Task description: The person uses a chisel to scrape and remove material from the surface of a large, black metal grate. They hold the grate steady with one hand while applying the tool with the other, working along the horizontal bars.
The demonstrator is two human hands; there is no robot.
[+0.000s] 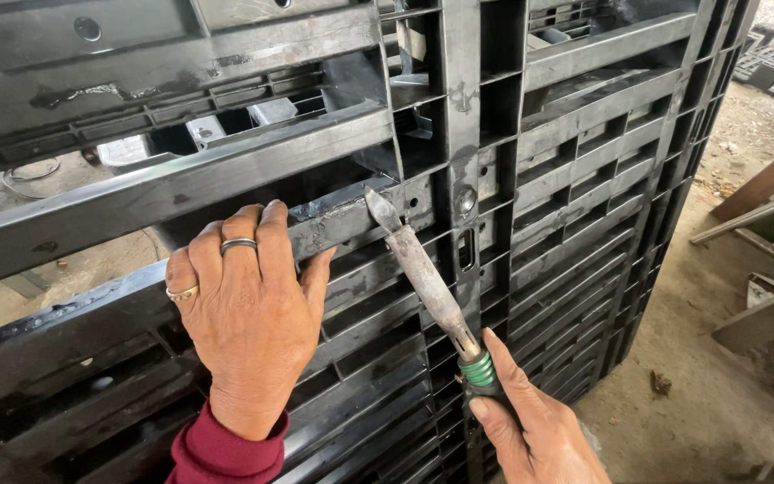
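Against the upright black pallet (575,179) we work with both hands. Our left hand (248,314) curls over a slanted bar (136,193) of it, the grip wrapped tight on the bar, fingers on top and thumb beneath. Our right hand (535,430) holds the iron (423,273) low on its handle, just below the green coil, the grip closed round it; the flat tip rests on the bar at a rough grey seam just right of our left fingers. We judge the pallet stiff and heavy, hard ribbed plastic with plenty of edges to hook fingers over, best held by a bar as we do now. The iron's crusted shaft looks rigid and may be hot, so the handle is the only safe place to hold. Dusty floor (718,358) lies to the right.
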